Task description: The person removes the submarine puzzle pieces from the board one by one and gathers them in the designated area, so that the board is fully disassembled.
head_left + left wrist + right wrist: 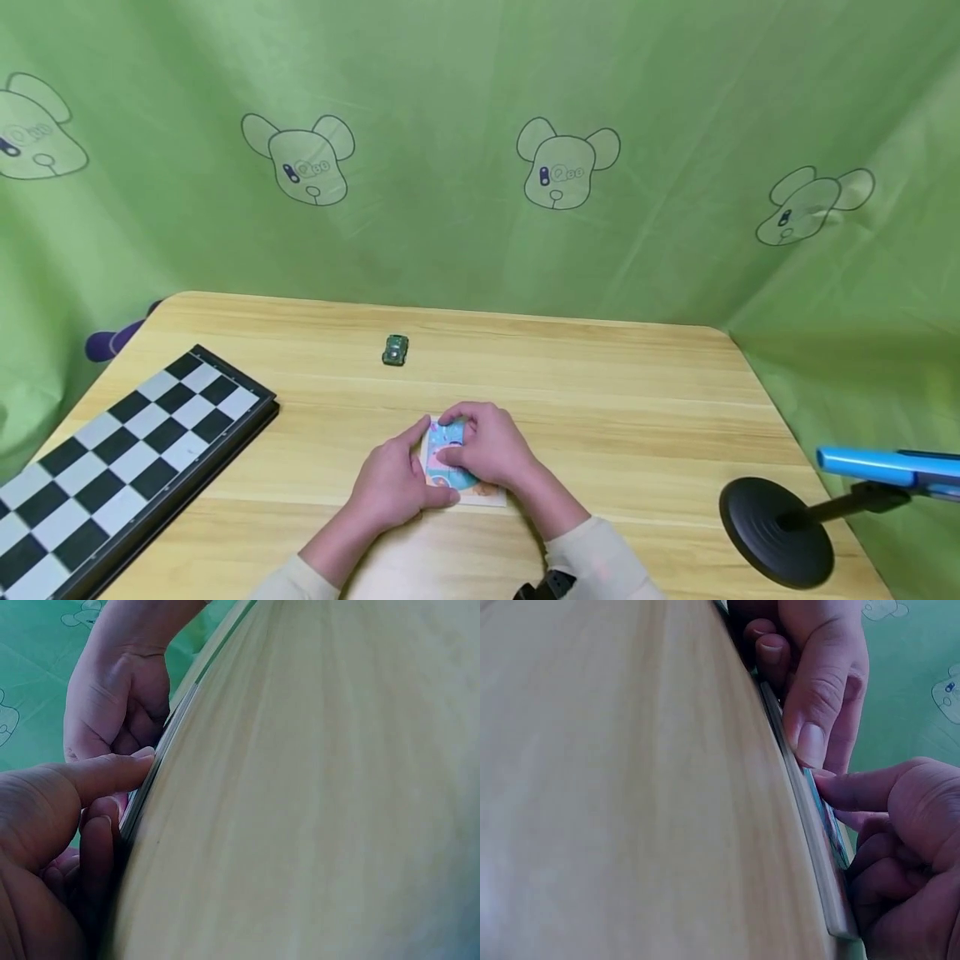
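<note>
Pinched at its edges by both hands, left hand (393,483) and right hand (487,450), the card (448,463) lies flat on the table (637,417), long axis running away from the person.

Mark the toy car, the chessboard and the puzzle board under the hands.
toy car (395,350), head view, on its green roof.
chessboard (127,450), head view, on a middle square.
puzzle board (450,435), head view, on the picture between the hands.
</note>
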The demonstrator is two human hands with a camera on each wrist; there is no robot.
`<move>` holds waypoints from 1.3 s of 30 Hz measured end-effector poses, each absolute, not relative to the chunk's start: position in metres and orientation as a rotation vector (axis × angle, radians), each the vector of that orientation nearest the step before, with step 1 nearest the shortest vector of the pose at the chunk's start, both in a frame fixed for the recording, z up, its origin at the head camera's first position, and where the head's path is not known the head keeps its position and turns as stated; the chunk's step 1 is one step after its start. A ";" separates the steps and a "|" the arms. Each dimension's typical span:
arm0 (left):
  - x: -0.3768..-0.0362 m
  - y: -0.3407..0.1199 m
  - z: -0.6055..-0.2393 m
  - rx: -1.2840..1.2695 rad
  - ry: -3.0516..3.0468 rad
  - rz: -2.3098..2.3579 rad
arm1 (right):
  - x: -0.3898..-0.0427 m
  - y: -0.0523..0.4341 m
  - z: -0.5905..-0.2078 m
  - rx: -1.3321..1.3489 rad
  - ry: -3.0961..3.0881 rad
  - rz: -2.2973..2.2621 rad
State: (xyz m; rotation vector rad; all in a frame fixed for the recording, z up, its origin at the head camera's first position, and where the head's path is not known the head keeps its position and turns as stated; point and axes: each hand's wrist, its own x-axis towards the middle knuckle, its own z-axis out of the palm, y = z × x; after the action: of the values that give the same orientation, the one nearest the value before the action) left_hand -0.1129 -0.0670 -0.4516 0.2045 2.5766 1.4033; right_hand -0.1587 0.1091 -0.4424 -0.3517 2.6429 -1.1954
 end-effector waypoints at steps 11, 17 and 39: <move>-0.112 -0.066 -0.451 0.201 2.567 1.405 | -0.157 0.105 -0.437 -0.314 2.593 -1.226; -0.113 -0.066 -0.449 0.199 2.577 1.390 | -0.157 0.105 -0.437 -0.305 2.571 -1.271; -0.112 -0.067 -0.451 0.196 2.557 1.421 | -0.161 0.106 -0.439 -0.286 2.522 -1.295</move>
State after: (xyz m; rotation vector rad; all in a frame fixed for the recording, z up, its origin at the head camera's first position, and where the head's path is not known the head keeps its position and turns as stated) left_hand -0.1120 -0.0667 -0.4515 0.1959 2.5571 1.4205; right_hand -0.1605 0.1065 -0.4395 -0.2860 2.5225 -1.2945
